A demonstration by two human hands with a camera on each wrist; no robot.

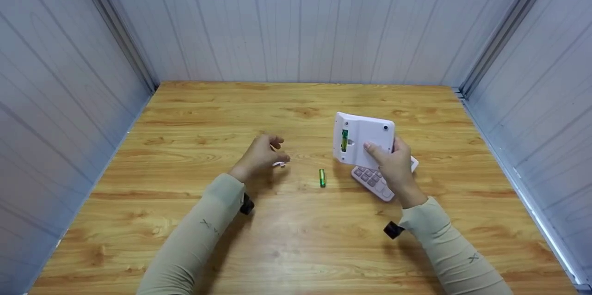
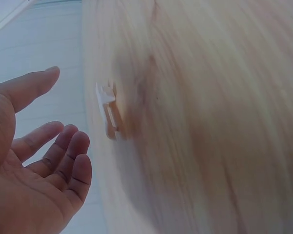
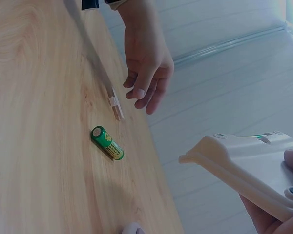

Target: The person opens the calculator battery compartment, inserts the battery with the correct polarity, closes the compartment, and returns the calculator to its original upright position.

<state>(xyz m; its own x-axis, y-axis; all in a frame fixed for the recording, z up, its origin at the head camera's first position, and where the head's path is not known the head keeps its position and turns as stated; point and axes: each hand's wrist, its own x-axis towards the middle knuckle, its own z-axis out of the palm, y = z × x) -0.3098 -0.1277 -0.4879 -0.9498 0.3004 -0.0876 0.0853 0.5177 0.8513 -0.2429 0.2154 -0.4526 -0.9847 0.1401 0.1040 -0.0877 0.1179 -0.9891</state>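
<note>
My right hand grips a white calculator, its back facing up and the thumb pressed on it. One green battery sits in its uncovered battery slot. A second green battery lies on the table between my hands; the right wrist view shows it on its side. My left hand hovers just above a small white battery cover on the table. Its fingers are loosely bent, hold nothing and stand apart from the cover.
Another calculator, keys up, lies on the wooden table beneath my right hand, partly hidden by it. Pale panel walls enclose the table at the back and both sides.
</note>
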